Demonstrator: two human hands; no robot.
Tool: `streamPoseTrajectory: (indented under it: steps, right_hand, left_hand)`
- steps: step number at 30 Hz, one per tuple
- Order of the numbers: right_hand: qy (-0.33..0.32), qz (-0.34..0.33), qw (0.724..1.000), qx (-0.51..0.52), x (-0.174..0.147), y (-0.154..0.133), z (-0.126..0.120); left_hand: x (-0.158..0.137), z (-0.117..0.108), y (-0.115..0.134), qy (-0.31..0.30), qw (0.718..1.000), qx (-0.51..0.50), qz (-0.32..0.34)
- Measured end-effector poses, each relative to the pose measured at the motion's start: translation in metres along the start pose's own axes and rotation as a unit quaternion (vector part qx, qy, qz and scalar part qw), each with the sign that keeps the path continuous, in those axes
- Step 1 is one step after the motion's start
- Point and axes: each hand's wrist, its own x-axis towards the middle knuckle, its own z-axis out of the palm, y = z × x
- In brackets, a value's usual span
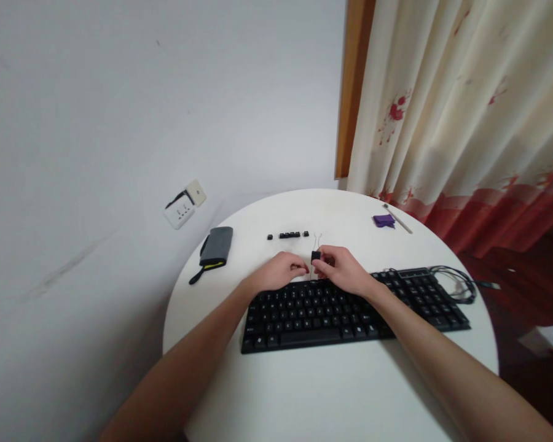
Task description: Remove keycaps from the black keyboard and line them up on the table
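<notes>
My right hand (343, 267) grips a wire keycap puller (316, 255) by its black middle part, above the back edge of the black keyboard (313, 320). Thin wire prongs stick out of the puller both away from me and toward the keyboard. Close by on the left, my left hand (282, 271) is closed, thumb and fingers curled together. What it holds, if anything, is too small to make out. Several loose black keycaps (289, 234) lie in a row on the white table behind my hands.
A grey pouch (217, 245) with a strap lies at the table's left edge. At the back right are a purple cloth (384, 221) and a brush with a pale handle (400, 220). The coiled keyboard cable (463, 288) rests at right. Wall and curtain stand behind.
</notes>
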Motion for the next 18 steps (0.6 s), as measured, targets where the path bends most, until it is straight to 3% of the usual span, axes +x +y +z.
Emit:
streamPoseTrajectory:
  steps: [11,18]
  right_hand:
    - [-0.057,-0.022,0.997,-0.040,-0.003,-0.008,-0.006]
    - [-0.109,-0.031,0.992,-0.057,-0.007,-0.016,-0.010]
  left_hand:
    - [-0.004,0.002,0.001,-0.054,0.997,-0.060,0.015]
    - [-0.001,0.006,-0.001,-0.035,0.997,-0.064,0.019]
